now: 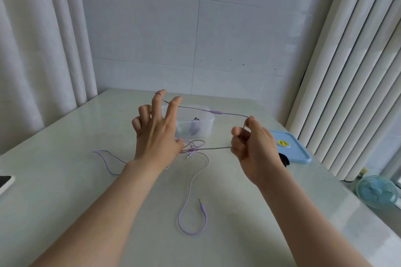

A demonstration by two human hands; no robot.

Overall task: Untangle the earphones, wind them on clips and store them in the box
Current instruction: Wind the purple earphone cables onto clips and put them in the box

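Observation:
A lilac earphone cable (pixel 217 112) with an inline remote is stretched in the air between my hands. My left hand (pixel 156 132) is raised with fingers spread; the cable is looped round the tip of one raised finger, and more strands gather at its thumb. My right hand (pixel 252 147) pinches the cable between thumb and fingers, and a strand runs from it back to a tangle (pixel 192 148) over the table. Another lilac cable (pixel 191 191) with a jack plug lies loose in front. The clear box (pixel 207 124) stands behind my hands with dark items inside.
The box's blue lid (pixel 291 147) lies at the right, with a black clip (pixel 284 159) beside it. A phone (pixel 5 183) sits at the table's left edge. A small blue fan (pixel 377 191) stands lower right. Curtains hang on both sides.

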